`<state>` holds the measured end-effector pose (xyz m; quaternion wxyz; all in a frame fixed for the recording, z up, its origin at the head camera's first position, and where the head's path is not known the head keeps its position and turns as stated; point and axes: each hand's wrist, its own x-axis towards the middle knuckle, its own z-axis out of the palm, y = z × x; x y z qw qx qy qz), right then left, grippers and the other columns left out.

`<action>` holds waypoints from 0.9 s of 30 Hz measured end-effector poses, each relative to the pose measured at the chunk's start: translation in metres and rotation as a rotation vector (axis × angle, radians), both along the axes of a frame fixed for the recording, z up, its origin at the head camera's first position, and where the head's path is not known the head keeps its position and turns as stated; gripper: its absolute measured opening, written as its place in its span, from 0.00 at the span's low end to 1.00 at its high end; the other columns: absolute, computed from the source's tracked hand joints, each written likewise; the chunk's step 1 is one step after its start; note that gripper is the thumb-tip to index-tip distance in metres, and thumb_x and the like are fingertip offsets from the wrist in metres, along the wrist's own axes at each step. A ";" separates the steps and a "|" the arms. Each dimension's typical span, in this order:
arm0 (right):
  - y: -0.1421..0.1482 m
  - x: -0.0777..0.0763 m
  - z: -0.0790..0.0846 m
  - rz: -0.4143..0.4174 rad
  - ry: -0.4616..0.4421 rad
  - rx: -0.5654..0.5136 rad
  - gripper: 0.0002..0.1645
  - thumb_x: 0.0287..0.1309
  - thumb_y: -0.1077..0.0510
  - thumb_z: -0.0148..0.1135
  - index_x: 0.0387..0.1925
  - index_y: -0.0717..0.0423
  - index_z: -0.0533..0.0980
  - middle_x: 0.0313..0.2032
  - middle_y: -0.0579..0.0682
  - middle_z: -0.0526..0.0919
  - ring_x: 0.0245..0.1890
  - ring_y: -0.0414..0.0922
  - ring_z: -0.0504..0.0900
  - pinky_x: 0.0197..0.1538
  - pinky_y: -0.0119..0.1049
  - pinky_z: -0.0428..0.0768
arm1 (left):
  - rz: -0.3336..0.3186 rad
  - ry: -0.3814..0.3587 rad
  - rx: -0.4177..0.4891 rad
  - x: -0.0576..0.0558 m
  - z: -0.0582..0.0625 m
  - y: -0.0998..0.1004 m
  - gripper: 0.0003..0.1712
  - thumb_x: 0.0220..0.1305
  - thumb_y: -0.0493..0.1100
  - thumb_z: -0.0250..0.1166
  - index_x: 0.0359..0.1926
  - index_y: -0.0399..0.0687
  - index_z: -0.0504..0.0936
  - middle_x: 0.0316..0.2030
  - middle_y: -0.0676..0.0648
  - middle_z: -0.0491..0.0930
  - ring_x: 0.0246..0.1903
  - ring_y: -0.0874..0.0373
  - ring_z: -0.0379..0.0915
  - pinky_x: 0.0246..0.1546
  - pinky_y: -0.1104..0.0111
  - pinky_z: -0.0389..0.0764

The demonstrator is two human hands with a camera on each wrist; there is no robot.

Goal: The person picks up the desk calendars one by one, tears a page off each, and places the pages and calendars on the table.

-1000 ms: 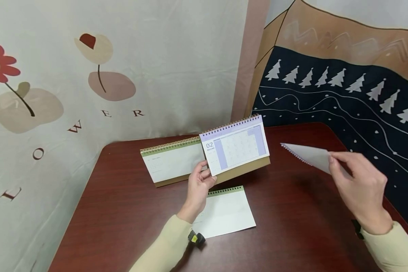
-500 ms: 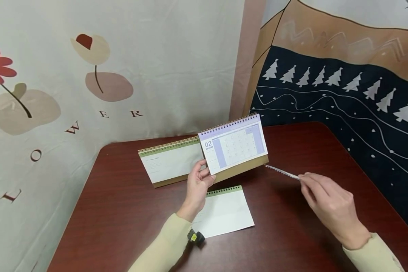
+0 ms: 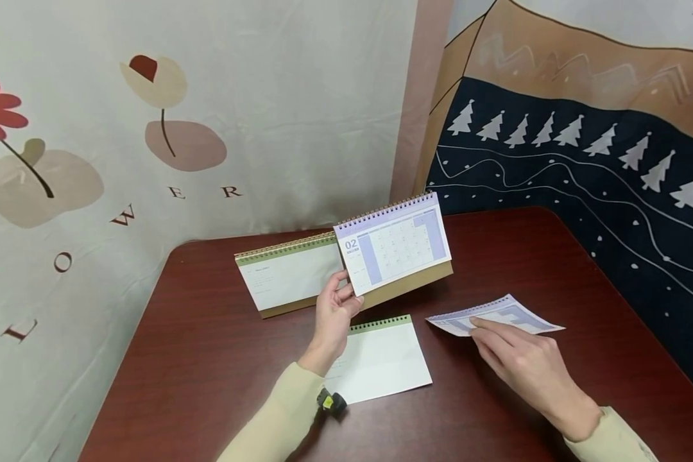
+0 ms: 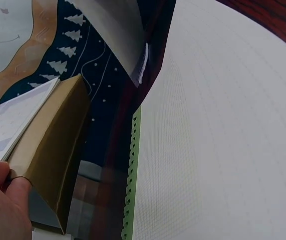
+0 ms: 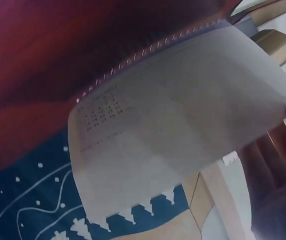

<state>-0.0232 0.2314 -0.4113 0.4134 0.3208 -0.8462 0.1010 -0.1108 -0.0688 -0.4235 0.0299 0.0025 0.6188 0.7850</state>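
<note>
My left hand (image 3: 335,314) grips a purple desk calendar (image 3: 398,247) by its lower left corner, thumb in front. Its page shows "02", above a brown cardboard base (image 4: 57,135). Between right thumb and fingers, a loose purple calendar page (image 3: 513,312) is pinched at its near edge; my right hand (image 3: 528,369) keeps it low over the table, tilted. Along one edge of that page (image 5: 173,115) runs a row of torn binding holes. A loose page with a green strip (image 3: 389,362) lies flat on the table, partly behind the left wrist.
Behind the left hand stands a green desk calendar (image 3: 289,276), overlapped by the purple one. The dark red wooden table (image 3: 196,359) meets a pale fabric backdrop (image 3: 300,115) at the back and a navy patterned one (image 3: 531,167) at the right.
My right hand has moved left and toward me with the loose page, turning it from nearly edge-on to nearly flat, printed side up. The left hand and purple calendar have barely shifted.
</note>
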 end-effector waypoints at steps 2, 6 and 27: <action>0.001 0.002 -0.004 -0.003 -0.068 0.026 0.21 0.73 0.49 0.47 0.36 0.47 0.86 0.38 0.45 0.90 0.33 0.43 0.88 0.25 0.42 0.83 | -0.001 -0.002 0.001 0.000 0.000 0.000 0.29 0.57 0.19 0.54 0.61 0.34 0.70 0.56 0.32 0.79 0.48 0.64 0.80 0.44 0.74 0.81; 0.001 0.005 -0.011 -0.021 -0.170 0.060 0.24 0.75 0.44 0.42 0.37 0.43 0.85 0.36 0.41 0.89 0.34 0.39 0.88 0.27 0.42 0.84 | -0.005 -0.002 -0.003 0.001 0.001 0.001 0.30 0.57 0.18 0.53 0.61 0.34 0.70 0.56 0.31 0.79 0.48 0.63 0.80 0.43 0.74 0.81; -0.007 0.006 -0.038 0.052 -0.334 0.153 0.32 0.78 0.40 0.31 0.40 0.39 0.84 0.40 0.36 0.87 0.40 0.37 0.86 0.33 0.39 0.86 | -0.046 0.015 0.004 -0.003 0.002 0.002 0.31 0.57 0.18 0.53 0.62 0.36 0.70 0.57 0.33 0.78 0.50 0.63 0.79 0.48 0.73 0.80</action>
